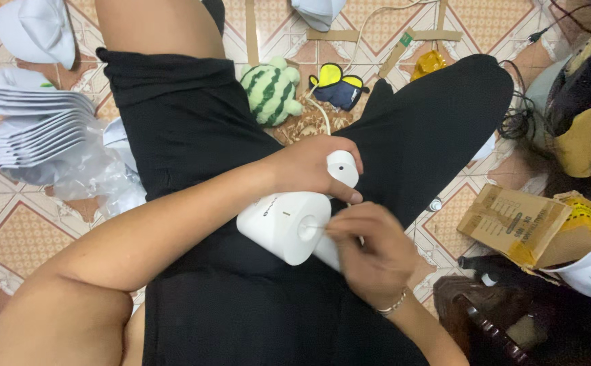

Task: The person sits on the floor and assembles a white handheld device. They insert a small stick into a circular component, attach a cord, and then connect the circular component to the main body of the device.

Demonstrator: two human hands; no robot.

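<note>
White device (285, 224) held over, seemingly, patterned floor tiles (24, 237).

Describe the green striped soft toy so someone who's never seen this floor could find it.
Start at the person's black-clad lap and look to the tiled floor between the knees. The plush toy lies there, left of a navy-and-yellow fabric piece. It alone is round, fuzzy, with dark and pale green stripes.

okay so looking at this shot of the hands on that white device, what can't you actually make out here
Head view only:
- What the right hand pinches at the white device: too thin, fingers cover it.
- The device's far end: hidden under the left hand.
- The small marking on the device: too small.
- The white caps: cut off by the top edge.
- The cardboard box contents: closed.
</note>
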